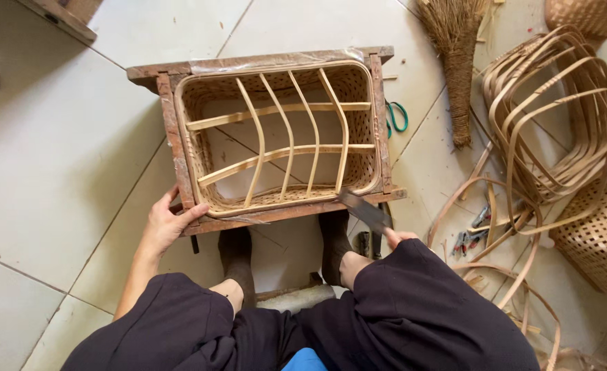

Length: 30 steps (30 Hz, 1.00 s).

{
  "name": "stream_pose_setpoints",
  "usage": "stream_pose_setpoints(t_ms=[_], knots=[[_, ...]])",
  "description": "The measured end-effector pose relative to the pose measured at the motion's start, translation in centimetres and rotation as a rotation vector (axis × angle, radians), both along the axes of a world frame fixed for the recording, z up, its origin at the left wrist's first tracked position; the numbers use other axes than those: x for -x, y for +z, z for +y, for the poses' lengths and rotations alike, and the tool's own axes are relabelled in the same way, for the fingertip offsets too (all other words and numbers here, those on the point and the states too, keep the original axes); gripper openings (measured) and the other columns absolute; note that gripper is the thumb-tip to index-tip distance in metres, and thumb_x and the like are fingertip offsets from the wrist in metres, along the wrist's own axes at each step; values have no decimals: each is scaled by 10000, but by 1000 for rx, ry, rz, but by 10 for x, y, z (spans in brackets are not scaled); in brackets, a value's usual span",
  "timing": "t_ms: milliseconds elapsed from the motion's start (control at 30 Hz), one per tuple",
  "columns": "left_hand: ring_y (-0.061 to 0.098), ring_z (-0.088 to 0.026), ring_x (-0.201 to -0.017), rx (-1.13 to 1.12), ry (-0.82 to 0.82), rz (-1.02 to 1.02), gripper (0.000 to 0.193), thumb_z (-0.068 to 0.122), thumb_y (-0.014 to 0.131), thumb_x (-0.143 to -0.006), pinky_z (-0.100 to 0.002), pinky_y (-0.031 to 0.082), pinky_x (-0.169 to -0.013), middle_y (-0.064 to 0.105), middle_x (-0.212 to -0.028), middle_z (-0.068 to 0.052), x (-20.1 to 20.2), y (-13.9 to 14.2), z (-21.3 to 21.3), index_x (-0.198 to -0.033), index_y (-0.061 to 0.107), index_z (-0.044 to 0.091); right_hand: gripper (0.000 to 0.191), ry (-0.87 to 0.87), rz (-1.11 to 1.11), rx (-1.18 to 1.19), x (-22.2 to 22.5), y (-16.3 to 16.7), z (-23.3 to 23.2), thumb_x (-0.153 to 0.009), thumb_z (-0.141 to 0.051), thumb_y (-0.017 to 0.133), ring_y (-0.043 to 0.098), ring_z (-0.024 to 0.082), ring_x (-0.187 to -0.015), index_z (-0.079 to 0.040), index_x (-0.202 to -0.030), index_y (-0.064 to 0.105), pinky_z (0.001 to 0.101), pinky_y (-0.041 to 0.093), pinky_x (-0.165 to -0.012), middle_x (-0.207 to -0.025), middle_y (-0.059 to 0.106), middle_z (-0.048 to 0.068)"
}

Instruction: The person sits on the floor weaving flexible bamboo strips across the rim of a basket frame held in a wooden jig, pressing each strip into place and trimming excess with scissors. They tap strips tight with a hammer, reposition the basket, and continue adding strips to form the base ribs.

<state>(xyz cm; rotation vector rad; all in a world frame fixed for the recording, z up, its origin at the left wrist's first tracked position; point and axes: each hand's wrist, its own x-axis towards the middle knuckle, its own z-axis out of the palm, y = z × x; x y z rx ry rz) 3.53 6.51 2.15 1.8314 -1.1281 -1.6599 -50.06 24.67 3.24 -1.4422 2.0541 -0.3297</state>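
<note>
Head view: a rectangular woven bamboo basket with an open-lattice wall and curved split-bamboo ribs sits inside a worn wooden frame on pale floor tiles. Left hand: fingers together, thumb apart, gripping the frame's near left corner. Right hand: mostly hidden, apparently clamped on a flat dark blade touching the basket's near rim.

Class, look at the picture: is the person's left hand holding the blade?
No. The left hand grips the wooden frame at its corner; the blade is at the right hand.
</note>
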Motion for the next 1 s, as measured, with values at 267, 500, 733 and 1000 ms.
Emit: stream_pose_setpoints(t_ms=[267,500,733,1000], knots=[[709,-244,-1128,2,5,0,1005,344,881,-707,-356,588,-906,701,-1279,-170,1,-1,-2,-1539,429,7,420,197,13,45,-14,24,-26,-869,-329,775,757,237,-868,-218,-1258,661,355,606,-788,-983,743,91],[715,-214,-1100,53,3,-15,989,339,884,-698,-346,599,-880,693,-1296,-146,4,5,-5,-1521,451,4,597,798,148,194,-23,35,-62,-835,-117,697,705,291,-861,-348,-1381,620,375,584,-724,-1079,666,73],[659,-264,-1236,297,-99,-135,966,406,919,-733,-398,492,-1044,664,-1365,-202,-2,-17,-8,-1480,498,-38,845,999,207,109,-44,37,-105,-730,13,684,675,303,-802,-295,-1498,511,408,574,-666,-1054,647,99],[555,-289,-1375,374,110,-155,699,540,512,-1012,-379,431,-1122,553,-1524,-176,-2,-47,-8,-1515,494,56,851,1176,-102,309,-116,73,-159,-788,47,598,628,296,-802,-244,-1568,425,429,540,-672,-1014,585,116]])
